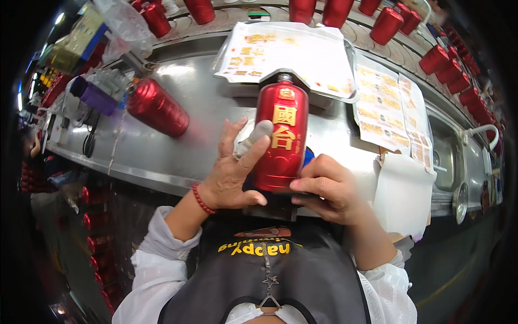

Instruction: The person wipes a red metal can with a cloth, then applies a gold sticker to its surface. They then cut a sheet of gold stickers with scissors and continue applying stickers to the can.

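Observation:
In front of me a glossy red bottle (pixel 278 135) with gold lettering lies with its silver neck pointing away, its neck end in a dark notched holder (pixel 303 82). My left hand (pixel 232 170) is at the bottle's left side with fingers spread; a whitish cover wraps one finger, and a red bead bracelet circles the wrist. At the lower right of the base, my right hand (pixel 329 189) has its thumb and curled fingers closed on the bottle's edge. Something blue (pixel 308 156) shows partly behind that hand. What lies under the base is dark and hard to make out.
Sheets of gold-printed decals (pixel 286 51) cover a tray behind the bottle, and more decal sheets (pixel 383 108) lie to the right beside a white cloth (pixel 402 189). Another red bottle (pixel 157 108) lies left, near a purple bottle (pixel 94 96). A conveyor (pixel 243 13) carries several red bottles. A sink (pixel 450 162) is far right.

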Demonstrator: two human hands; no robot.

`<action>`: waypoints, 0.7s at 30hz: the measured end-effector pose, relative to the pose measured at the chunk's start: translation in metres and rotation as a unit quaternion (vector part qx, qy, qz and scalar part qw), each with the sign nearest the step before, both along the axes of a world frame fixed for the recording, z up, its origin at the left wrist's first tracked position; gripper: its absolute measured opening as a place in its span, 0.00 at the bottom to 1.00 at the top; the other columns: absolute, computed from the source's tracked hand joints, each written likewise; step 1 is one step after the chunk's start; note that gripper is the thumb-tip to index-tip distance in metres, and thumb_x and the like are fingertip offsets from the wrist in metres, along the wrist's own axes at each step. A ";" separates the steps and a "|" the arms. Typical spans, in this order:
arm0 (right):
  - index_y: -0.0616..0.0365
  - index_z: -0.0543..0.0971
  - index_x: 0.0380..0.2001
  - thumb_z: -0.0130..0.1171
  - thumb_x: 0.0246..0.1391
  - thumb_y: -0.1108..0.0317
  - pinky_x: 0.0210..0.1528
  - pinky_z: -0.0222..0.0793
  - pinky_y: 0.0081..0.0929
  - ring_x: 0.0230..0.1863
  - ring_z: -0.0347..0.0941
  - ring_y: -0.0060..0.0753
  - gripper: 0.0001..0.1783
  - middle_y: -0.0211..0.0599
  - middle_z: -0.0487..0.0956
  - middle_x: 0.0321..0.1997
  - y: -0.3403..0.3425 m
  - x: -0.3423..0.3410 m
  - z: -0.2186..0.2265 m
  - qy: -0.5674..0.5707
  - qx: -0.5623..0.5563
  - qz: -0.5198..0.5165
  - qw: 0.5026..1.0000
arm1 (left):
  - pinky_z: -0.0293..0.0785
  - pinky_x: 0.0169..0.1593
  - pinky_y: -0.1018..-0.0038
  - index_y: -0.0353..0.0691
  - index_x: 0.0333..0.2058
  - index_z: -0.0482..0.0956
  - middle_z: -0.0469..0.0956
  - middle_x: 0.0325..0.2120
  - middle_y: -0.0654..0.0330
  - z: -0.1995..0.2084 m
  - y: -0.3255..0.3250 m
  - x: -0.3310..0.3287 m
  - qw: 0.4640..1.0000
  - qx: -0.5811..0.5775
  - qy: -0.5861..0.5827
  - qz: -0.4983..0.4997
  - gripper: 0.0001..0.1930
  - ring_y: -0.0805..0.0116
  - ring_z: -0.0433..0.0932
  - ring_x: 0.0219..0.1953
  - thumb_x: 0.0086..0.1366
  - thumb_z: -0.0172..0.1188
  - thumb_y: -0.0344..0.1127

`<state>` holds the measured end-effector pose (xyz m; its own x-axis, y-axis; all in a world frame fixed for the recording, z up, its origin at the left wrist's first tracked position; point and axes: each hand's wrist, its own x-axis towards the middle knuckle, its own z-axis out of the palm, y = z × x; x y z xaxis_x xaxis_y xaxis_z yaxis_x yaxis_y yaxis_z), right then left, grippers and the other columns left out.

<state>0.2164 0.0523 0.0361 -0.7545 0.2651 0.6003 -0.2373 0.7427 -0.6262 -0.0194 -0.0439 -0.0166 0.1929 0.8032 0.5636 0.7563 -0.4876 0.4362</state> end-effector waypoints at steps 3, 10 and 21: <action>0.62 0.78 0.43 0.65 0.54 0.72 0.37 0.70 0.26 0.38 0.75 0.30 0.14 0.37 0.79 0.39 0.000 0.022 0.008 -0.134 -0.156 -0.108 0.973 | 0.27 0.72 0.48 0.56 0.57 0.77 0.80 0.50 0.65 0.039 0.022 -0.004 0.994 0.015 0.091 -0.052 0.37 0.55 0.55 0.68 0.63 0.39 0.74; 0.62 0.81 0.38 0.48 0.47 0.87 0.56 0.70 0.35 0.58 0.72 0.50 0.18 0.51 0.73 0.61 0.142 0.103 -0.023 -0.176 0.106 -0.397 0.895 | 0.30 0.72 0.44 0.55 0.46 0.83 0.82 0.43 0.71 0.051 0.032 0.005 0.988 0.031 0.093 -0.116 0.30 0.63 0.65 0.60 0.68 0.38 0.67; 0.48 0.78 0.51 0.68 0.47 0.51 0.59 0.67 0.46 0.62 0.63 0.56 0.28 0.44 0.70 0.60 0.397 0.148 -0.083 -0.453 0.122 -0.578 0.667 | 0.29 0.72 0.44 0.60 0.44 0.83 0.84 0.39 0.73 0.024 0.020 0.017 0.997 0.028 -0.036 -0.068 0.28 0.65 0.63 0.60 0.70 0.35 0.66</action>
